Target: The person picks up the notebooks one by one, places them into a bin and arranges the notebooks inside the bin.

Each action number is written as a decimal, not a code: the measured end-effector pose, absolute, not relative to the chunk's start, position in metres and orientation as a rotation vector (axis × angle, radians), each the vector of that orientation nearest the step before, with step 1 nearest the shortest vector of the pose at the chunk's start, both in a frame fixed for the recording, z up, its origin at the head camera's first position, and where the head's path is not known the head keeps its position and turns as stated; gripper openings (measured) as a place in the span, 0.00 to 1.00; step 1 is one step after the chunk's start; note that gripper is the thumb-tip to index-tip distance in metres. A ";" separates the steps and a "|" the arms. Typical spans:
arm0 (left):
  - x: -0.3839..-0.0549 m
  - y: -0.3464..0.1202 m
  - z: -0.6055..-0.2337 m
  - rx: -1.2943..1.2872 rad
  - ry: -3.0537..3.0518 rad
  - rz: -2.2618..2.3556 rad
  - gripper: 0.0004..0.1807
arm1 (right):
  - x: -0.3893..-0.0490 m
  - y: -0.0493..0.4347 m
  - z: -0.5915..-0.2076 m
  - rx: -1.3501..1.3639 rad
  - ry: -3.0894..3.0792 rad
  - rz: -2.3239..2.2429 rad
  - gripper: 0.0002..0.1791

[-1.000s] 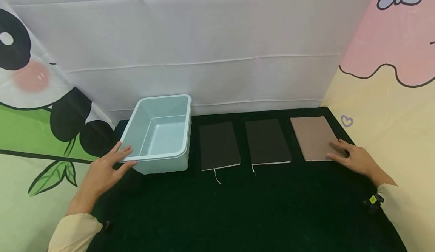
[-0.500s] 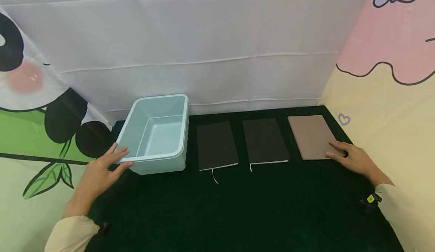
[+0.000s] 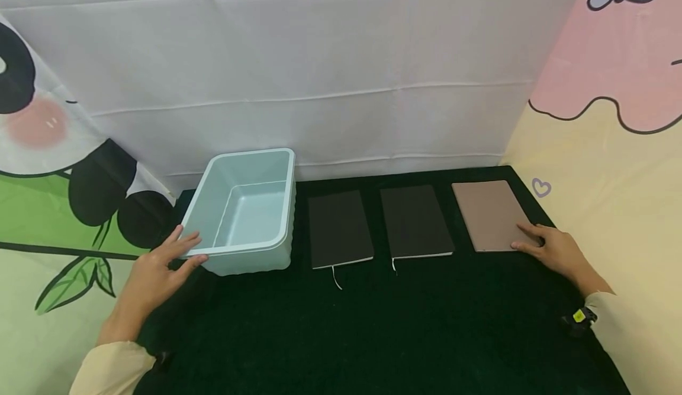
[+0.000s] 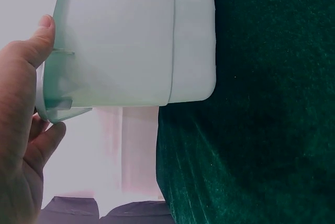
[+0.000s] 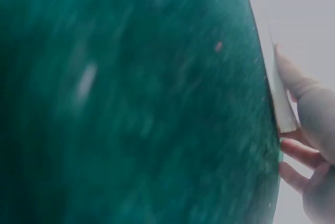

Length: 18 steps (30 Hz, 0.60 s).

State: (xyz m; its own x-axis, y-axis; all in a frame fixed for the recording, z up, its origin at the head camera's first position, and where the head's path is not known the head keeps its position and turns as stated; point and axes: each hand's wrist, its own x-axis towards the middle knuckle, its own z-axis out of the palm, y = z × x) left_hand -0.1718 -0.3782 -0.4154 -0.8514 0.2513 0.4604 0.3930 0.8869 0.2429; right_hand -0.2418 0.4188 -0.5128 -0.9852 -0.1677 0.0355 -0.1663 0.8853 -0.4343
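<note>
In the head view, my left hand (image 3: 153,279) rests with spread, fairly straight fingers on the near left corner of a light blue plastic bin (image 3: 240,259). The left wrist view has my thumb (image 4: 46,31) on the rim of the bin (image 4: 120,35) and other fingers by its corner. My right hand (image 3: 558,254) rests on the near right corner of a pinkish-beige notebook (image 3: 487,214), lying flat. Up close, fingers (image 5: 301,153) touch beside the corner of the notebook (image 5: 282,114). Two black notebooks (image 3: 341,229) (image 3: 417,220) lie between the bin and the beige one.
A dark green cloth (image 3: 373,336) covers the table. White ribbon markers (image 3: 337,278) stick out from the black notebooks' near edges. Behind hangs a white curtain (image 3: 346,75), with printed cartoon panels (image 3: 613,193) at both sides. Nothing shows inside the bin.
The whole head view has shifted slightly. Both hands stay where they were on the bin and the beige notebook, and nothing on the table has moved.
</note>
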 end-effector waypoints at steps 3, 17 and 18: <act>-0.172 -0.379 -0.416 -0.471 -2.623 -0.464 0.26 | -0.240 0.415 -0.511 -0.216 3.042 -0.729 0.42; -0.172 -0.383 -0.422 -0.463 -2.499 -0.696 0.24 | -0.236 0.400 -0.492 0.004 3.023 -0.873 0.40; -0.172 -0.383 -0.422 -0.456 -2.498 -0.717 0.24 | -0.237 0.400 -0.491 0.018 2.994 -0.892 0.40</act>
State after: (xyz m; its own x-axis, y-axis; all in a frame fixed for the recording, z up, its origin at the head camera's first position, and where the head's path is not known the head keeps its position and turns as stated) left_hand -0.1720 -0.3826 -0.4221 -0.8200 0.1764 0.5446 0.4382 0.8055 0.3990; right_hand -0.2366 0.4001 -0.4908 -0.9998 0.0061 -0.0199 0.0160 0.8368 -0.5472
